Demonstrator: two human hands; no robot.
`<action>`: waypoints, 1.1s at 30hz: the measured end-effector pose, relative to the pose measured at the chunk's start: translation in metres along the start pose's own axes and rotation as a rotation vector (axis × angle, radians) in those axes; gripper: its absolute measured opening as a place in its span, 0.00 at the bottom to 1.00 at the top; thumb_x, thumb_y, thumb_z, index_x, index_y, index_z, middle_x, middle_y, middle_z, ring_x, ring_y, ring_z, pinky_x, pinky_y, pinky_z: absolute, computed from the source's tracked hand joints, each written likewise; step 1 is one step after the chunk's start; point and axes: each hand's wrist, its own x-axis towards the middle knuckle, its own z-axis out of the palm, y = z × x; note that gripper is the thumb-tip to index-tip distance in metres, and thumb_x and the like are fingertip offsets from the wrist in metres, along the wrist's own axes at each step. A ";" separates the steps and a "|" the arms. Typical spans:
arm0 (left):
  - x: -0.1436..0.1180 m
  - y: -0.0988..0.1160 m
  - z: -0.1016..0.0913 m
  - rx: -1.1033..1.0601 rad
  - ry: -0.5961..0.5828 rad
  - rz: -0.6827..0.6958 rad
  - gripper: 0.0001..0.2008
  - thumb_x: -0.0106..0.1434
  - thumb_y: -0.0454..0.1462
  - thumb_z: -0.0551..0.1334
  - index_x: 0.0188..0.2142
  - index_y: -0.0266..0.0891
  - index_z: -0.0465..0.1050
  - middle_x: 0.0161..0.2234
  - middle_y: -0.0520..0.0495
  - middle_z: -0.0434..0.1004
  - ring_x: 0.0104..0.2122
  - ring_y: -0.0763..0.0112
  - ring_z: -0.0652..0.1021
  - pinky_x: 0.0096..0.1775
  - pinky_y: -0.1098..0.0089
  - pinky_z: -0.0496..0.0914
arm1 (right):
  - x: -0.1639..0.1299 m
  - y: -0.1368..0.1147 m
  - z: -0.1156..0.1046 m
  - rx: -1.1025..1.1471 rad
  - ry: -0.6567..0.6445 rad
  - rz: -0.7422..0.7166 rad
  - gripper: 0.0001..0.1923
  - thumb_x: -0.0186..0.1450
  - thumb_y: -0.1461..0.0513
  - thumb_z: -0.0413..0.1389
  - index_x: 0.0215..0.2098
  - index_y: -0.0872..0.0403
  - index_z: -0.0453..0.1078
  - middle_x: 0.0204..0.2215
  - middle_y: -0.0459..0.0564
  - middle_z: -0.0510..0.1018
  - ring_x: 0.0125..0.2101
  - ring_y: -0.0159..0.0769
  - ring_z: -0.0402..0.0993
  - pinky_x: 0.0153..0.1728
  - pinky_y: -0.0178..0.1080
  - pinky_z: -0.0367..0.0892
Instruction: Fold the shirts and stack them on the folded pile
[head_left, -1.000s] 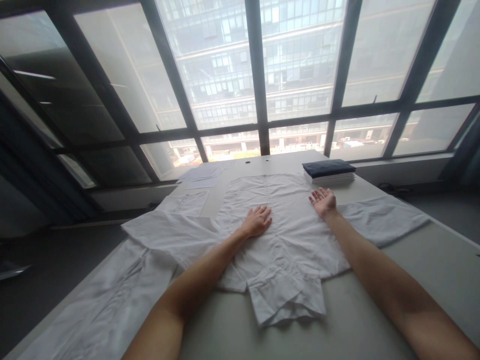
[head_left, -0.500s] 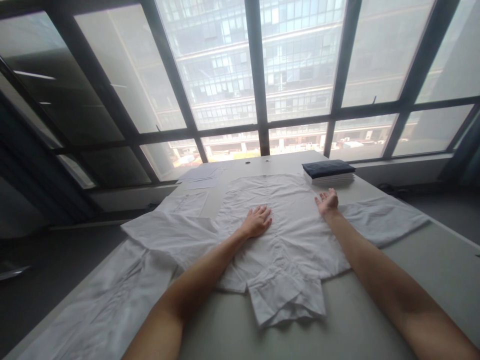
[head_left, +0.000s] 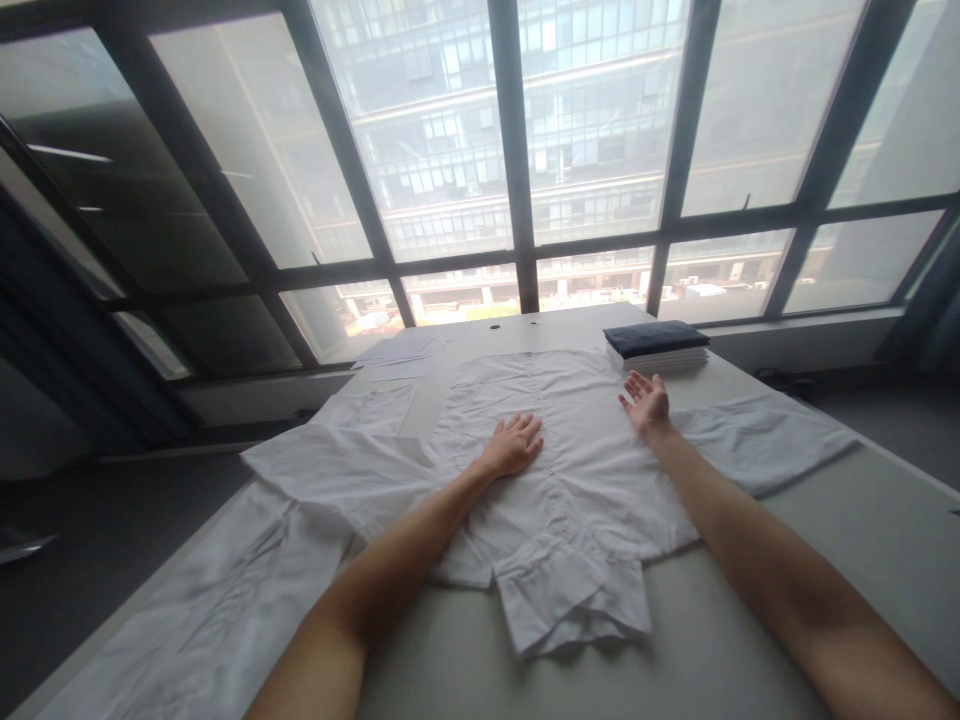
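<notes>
A white shirt point(head_left: 592, 480) lies spread on the table, its collar toward me and its sleeves out to both sides. Creases run along the middle of the cloth. My left hand point(head_left: 516, 443) rests flat on the shirt near its centre line, fingers spread. Over the right side of the shirt is my right hand point(head_left: 646, 404), palm turned up and inward with the fingers apart and nothing in them. Whether its edge touches the cloth I cannot tell.
On the white table point(head_left: 442, 660), a stack of folded white cloth with a dark navy folded piece point(head_left: 654, 338) on top stands at the far right. More white cloth point(head_left: 202, 610) lies at the left. Flat pale sheets point(head_left: 401, 352) lie at the back left, before large windows.
My right hand has shifted slightly left and its fingers have opened out more. My left hand and the shirt look unchanged.
</notes>
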 end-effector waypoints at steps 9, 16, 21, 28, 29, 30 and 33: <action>0.000 0.001 0.000 0.001 0.002 0.000 0.28 0.75 0.48 0.45 0.71 0.44 0.55 0.73 0.42 0.50 0.71 0.52 0.51 0.67 0.44 0.49 | 0.002 0.002 -0.001 -0.015 0.007 0.007 0.24 0.74 0.48 0.38 0.39 0.46 0.74 0.51 0.48 0.76 0.53 0.36 0.70 0.54 0.45 0.69; 0.000 0.000 0.000 -0.003 0.006 0.006 0.28 0.76 0.48 0.46 0.71 0.43 0.55 0.73 0.42 0.50 0.72 0.52 0.51 0.67 0.43 0.49 | 0.002 0.002 -0.002 -0.021 0.015 0.012 0.25 0.74 0.48 0.38 0.38 0.46 0.74 0.51 0.47 0.76 0.53 0.35 0.70 0.54 0.45 0.69; 0.000 0.000 0.001 -0.058 0.064 0.015 0.26 0.74 0.45 0.50 0.68 0.42 0.60 0.71 0.42 0.55 0.70 0.52 0.55 0.67 0.42 0.50 | 0.000 0.001 0.001 -0.016 0.014 0.019 0.25 0.74 0.48 0.38 0.38 0.47 0.75 0.53 0.48 0.75 0.55 0.36 0.69 0.56 0.44 0.67; 0.009 0.008 -0.007 -0.817 0.379 -0.042 0.16 0.67 0.35 0.57 0.51 0.38 0.77 0.52 0.41 0.79 0.49 0.62 0.79 0.52 0.62 0.73 | -0.029 0.007 0.036 -0.037 -0.141 0.105 0.22 0.75 0.51 0.41 0.41 0.47 0.75 0.50 0.50 0.79 0.54 0.39 0.71 0.55 0.47 0.70; 0.010 0.009 -0.008 -1.004 0.338 -0.081 0.15 0.66 0.35 0.58 0.49 0.37 0.78 0.48 0.40 0.81 0.43 0.63 0.81 0.46 0.64 0.75 | -0.036 0.011 0.042 -0.036 -0.221 0.149 0.21 0.75 0.51 0.41 0.43 0.47 0.75 0.49 0.50 0.80 0.54 0.40 0.72 0.54 0.47 0.71; 0.011 0.010 -0.008 -1.198 0.285 -0.128 0.14 0.66 0.35 0.59 0.48 0.36 0.78 0.44 0.40 0.82 0.36 0.66 0.81 0.40 0.67 0.75 | -0.044 0.015 0.047 -0.036 -0.304 0.206 0.21 0.75 0.51 0.41 0.44 0.47 0.75 0.49 0.52 0.80 0.53 0.41 0.73 0.53 0.48 0.71; 0.011 0.008 -0.009 -1.643 0.201 -0.275 0.10 0.64 0.32 0.61 0.43 0.32 0.78 0.36 0.42 0.81 0.28 0.73 0.78 0.34 0.73 0.72 | -0.064 0.029 0.058 -0.076 -0.492 0.403 0.23 0.76 0.51 0.41 0.49 0.52 0.74 0.49 0.57 0.80 0.51 0.43 0.76 0.51 0.48 0.74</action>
